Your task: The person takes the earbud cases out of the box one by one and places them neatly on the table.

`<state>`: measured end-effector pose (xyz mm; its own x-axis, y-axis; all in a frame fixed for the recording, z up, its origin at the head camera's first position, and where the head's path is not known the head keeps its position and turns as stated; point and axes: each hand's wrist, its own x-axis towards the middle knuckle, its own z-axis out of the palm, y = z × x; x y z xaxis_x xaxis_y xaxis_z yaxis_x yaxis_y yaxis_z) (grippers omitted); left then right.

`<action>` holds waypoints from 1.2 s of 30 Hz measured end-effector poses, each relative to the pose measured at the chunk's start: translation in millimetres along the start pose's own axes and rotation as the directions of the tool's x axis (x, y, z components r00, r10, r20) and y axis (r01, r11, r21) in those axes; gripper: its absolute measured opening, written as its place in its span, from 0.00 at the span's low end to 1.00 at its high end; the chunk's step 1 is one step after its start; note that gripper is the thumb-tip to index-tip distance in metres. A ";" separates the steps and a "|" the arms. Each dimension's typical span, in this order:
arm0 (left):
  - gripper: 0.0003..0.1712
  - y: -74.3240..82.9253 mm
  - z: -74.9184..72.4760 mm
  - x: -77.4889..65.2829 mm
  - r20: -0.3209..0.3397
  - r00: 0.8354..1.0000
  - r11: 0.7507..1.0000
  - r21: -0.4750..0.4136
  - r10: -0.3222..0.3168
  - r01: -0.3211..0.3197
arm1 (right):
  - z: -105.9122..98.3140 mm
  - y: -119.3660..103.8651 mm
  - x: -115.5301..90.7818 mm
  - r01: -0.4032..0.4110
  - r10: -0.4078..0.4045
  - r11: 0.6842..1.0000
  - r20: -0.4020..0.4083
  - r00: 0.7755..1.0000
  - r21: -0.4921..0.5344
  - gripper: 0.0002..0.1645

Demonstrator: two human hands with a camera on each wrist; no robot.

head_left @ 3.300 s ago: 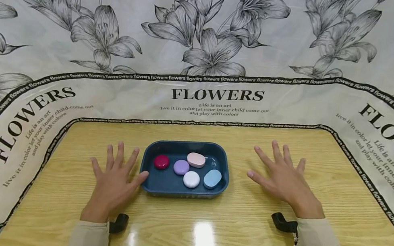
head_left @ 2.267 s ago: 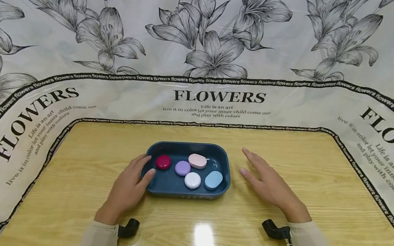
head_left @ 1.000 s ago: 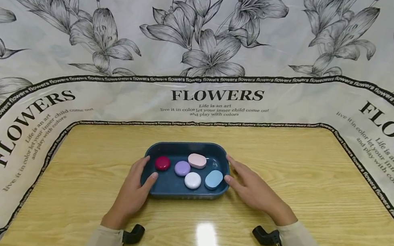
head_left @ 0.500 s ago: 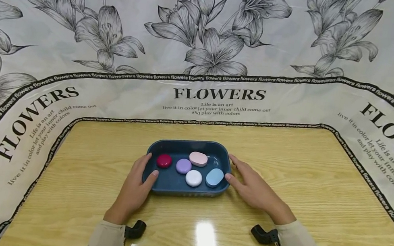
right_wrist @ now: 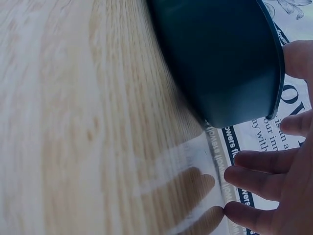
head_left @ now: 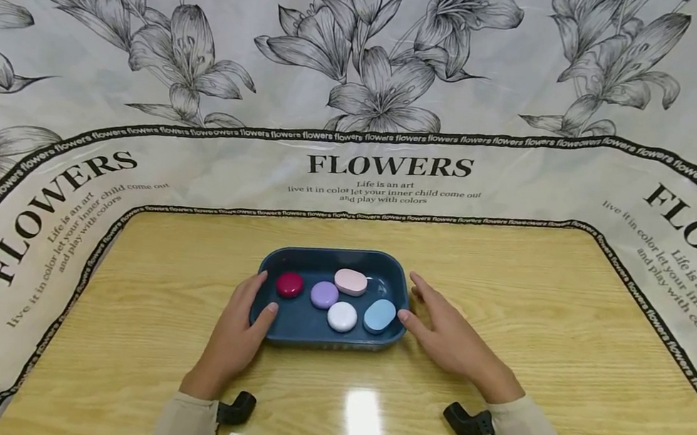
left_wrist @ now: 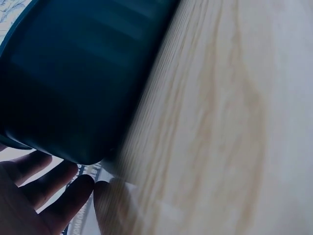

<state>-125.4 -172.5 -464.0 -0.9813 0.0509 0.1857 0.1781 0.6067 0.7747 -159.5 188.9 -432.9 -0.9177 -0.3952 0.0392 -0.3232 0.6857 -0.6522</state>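
Left hand (head_left: 233, 339) and right hand (head_left: 460, 343) have moved in to the glossy, round-cornered tray (head_left: 298, 322);
both wide at its ends; five smooth, rounded pieces (head_left: 324, 295) inside

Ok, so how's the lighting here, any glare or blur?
Head view: white glare on the glossy yellow wood-grain table, while the dark blue rounded rectangular tray looks sharp; left wrist view: tray wall shadowed nearly black, table grain soft; right wrist view: similarly dark tray, finger-shaped reflections on the table.
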 end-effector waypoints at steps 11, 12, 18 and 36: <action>0.35 -1.3 1.6 -1.5 0.002 1.000 1.000 0.008 0.000 0.000 | 3.3 0.4 -2.6 -0.013 0.013 1.000 -0.002 1.000 0.015 0.47; 0.35 -1.3 1.9 -1.5 0.002 1.000 1.000 0.008 0.003 -0.003 | 3.1 0.0 -2.8 -0.012 0.012 1.000 -0.005 1.000 0.015 0.47; 0.34 0.3 1.2 -0.9 -0.013 1.000 1.000 -0.004 0.006 -0.006 | 1.2 -1.1 -1.5 -0.004 0.004 1.000 -0.007 1.000 0.002 0.47; 0.33 1.0 -1.1 -0.6 -0.013 1.000 1.000 -0.017 0.013 -0.013 | -4.8 -14.2 7.5 0.021 -0.026 0.996 -0.061 0.998 -0.084 0.44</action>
<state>-124.5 -172.8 -462.7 -0.9779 0.0481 0.2033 0.1918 0.5925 0.7824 -162.9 179.1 -419.7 -0.9212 -0.3754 0.1022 -0.3608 0.7261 -0.5854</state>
